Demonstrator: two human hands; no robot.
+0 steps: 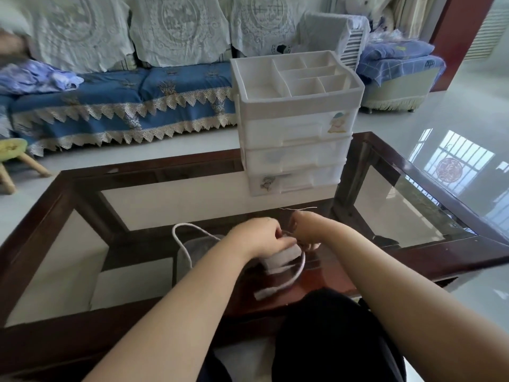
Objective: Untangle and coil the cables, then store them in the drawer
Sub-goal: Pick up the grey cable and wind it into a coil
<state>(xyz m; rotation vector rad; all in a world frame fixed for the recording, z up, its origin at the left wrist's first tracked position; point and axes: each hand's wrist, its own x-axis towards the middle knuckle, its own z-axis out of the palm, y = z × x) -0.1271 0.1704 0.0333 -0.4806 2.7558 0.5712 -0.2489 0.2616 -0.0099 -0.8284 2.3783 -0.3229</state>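
A white cable (181, 241) loops over the glass table to the left of my hands. Its other end curves down to a white plug (265, 293) near the table's front edge. My left hand (259, 237) is closed on a bundled part of the cable above a white block (281, 257). Touching it from the right, my right hand (305, 230) pinches a thin wire tie (298, 208) whose end sticks up behind the fingers. A white three-drawer organizer (297, 150) stands at the table's far edge, all drawers shut.
The table (82, 177) has a dark wooden frame and glass panels. A blue-covered sofa (118, 103) runs behind it, a small yellow stool (13, 158) stands at the left, and shiny floor lies to the right. My dark-clothed lap (330, 340) is below the front edge.
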